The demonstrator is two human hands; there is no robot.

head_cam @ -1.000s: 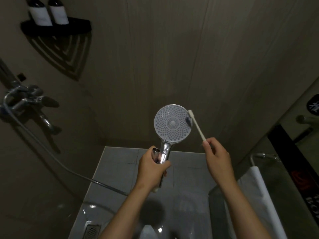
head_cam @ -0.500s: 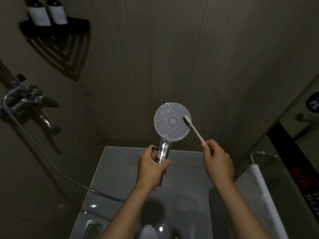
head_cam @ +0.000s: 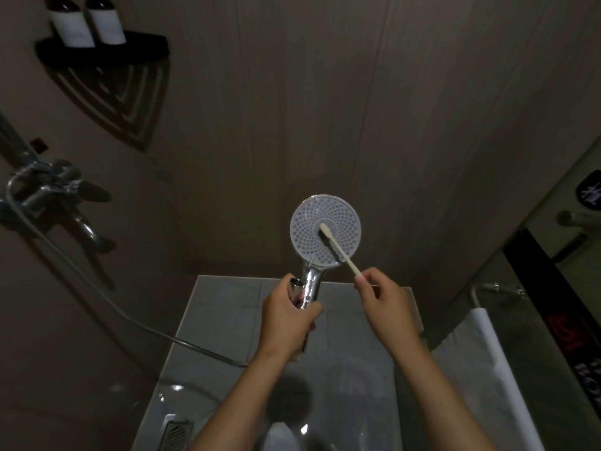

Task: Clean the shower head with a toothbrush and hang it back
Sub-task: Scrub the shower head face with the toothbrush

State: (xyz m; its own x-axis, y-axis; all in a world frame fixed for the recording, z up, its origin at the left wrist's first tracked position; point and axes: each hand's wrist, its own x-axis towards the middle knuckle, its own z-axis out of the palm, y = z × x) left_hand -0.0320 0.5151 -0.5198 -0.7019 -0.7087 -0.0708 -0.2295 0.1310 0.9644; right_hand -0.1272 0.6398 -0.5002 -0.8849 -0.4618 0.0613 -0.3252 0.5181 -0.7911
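Observation:
A round shower head (head_cam: 309, 242) with a grey dotted face and chrome handle is held upright in front of the wall. My left hand (head_cam: 287, 315) grips its handle. My right hand (head_cam: 385, 305) pinches the end of a cream toothbrush (head_cam: 338, 249). The brush head rests on the middle of the spray face. A chrome hose (head_cam: 97, 288) runs from the handle down and left to the wall mixer tap (head_cam: 48, 193).
A black corner shelf (head_cam: 104, 50) with two dark bottles hangs at the upper left. A white towel (head_cam: 487, 359) on a rail hangs at the right, beside a glass panel. A floor drain (head_cam: 175, 434) lies in the grey tile below.
The toothbrush head has moved left, from the right rim of the spray face onto its centre. My right hand came closer to the shower head. My left hand has held still.

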